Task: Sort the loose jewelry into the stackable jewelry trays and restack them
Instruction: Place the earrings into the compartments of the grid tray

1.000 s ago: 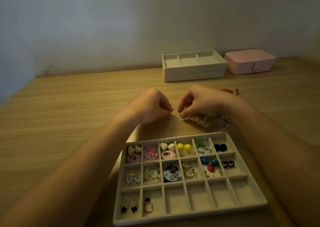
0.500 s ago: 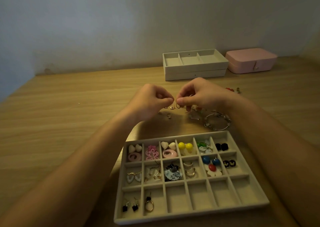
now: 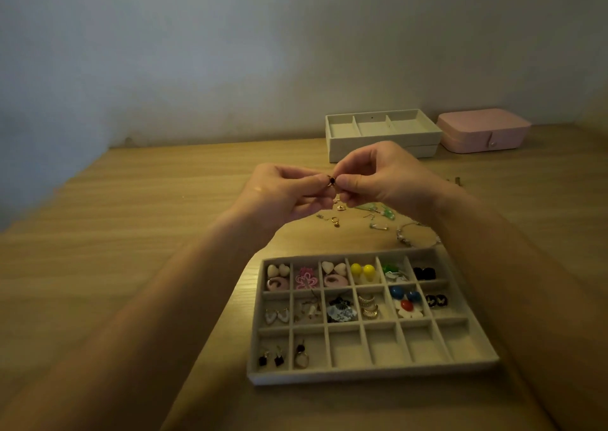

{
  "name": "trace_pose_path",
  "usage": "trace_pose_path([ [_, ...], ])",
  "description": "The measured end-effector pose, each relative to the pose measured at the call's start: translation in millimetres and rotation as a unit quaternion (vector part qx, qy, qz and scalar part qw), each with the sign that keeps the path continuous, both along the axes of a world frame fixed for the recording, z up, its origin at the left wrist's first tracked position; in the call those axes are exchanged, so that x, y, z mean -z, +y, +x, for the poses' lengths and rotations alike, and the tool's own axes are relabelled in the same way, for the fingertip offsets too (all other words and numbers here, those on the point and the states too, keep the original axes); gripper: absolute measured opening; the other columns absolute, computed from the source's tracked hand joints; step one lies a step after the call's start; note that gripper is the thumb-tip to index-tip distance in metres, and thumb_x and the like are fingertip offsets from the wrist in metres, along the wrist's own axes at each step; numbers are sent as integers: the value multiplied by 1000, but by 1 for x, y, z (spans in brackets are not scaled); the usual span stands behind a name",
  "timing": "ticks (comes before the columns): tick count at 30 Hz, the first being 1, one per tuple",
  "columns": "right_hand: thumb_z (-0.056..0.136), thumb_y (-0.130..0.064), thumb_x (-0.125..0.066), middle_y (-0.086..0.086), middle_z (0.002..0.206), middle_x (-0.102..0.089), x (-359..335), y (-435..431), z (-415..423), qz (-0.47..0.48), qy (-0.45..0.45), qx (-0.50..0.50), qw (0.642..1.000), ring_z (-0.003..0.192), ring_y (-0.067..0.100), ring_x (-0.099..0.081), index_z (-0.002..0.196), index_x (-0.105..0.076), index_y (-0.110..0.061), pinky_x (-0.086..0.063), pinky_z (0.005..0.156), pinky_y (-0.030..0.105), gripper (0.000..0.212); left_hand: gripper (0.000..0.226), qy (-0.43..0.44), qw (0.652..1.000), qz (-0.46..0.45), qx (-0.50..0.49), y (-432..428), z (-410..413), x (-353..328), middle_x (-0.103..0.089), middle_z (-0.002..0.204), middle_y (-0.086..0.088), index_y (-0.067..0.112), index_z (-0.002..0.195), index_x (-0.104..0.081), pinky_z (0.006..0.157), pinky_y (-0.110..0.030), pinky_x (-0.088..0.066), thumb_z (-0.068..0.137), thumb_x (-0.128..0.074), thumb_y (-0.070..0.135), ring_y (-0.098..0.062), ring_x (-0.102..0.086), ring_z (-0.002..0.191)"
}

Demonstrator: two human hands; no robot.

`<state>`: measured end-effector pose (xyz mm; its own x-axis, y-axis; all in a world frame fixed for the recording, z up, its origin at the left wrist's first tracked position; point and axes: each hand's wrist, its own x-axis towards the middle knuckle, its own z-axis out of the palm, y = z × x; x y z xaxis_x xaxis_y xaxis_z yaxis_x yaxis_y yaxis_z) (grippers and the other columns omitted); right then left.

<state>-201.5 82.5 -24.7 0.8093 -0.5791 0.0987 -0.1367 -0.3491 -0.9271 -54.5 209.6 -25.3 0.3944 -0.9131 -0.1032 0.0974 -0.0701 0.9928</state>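
The near tray (image 3: 371,373) is grey-beige. In it are two yellow balls (image 3: 362,270), a pink flower (image 3: 306,278) and two blue studs (image 3: 404,294). The box (image 3: 483,130) is pink. The table (image 3: 131,233) is light brown wood with stripes.

Tabletop (image 3: 148,233), wood-grain.

Compartment tray (image 3: 371,376), grey, set nearest the viewer. Its upper two rows are filled with earring pairs, and pieces are seen in the two leftmost cells of the bottom row.

Dark-stoned earring (image 3: 332,180), raised above the tabletop and pinched between the fingertips of the left hand (image 3: 283,193) and the right hand (image 3: 385,177).

Loose jewelry (image 3: 335,221), scattered beyond the tray under the hands, with a bracelet (image 3: 403,236) laid to the right.

Stacked trays (image 3: 345,147), the top one divided in three, placed by the wall.

Pink case (image 3: 483,129), closed, just beside them.
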Motion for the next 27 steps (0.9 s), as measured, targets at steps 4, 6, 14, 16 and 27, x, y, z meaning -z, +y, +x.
trace_pose_path([
  [4,97,-2,-61,14,95,-74,0,23,-7,53,-50,-8,997,88,24,-74,108,-67,-3,-62,80,34,14,19,101,995,-6,1,23,-11,-8,-74,86,-17,-6,109,-68,63,-18,-59,94,-63,4,-16,-73,69],
  [6,98,-3,-58,15,98,-72,4,32,-10,93,-82,-16,992,94,27,-73,109,-65,-4,-62,85,37,12,14,128,992,-13,1,30,-17,-10,-74,85,-17,-3,105,-68,64,-19,-59,93,-62,2,-16,-73,68],
  [14,99,-15,-61,-1,85,-66,5,64,-31,46,-80,-19,996,77,15,-63,104,-65,-14,-57,69,28,7,14,-16,1000,17,-12,62,-42,-16,-76,89,-13,9,106,-67,60,-26,-59,94,-62,4,-23,-72,73],
  [16,99,-18,-63,-6,85,-66,2,71,-35,9,-58,-14,998,74,12,-59,101,-68,-18,-55,67,26,5,18,-60,998,29,-4,70,-44,-14,-77,96,-12,11,110,-67,73,-34,-61,93,-64,8,-26,-74,84],
  [27,97,-6,-64,8,87,-66,-1,109,-39,6,-20,-38,999,67,13,-59,101,-70,-10,-54,63,22,8,17,49,998,26,18,110,-44,2,-75,85,-13,0,101,-74,58,-19,-58,89,-70,12,-12,-71,65],
])
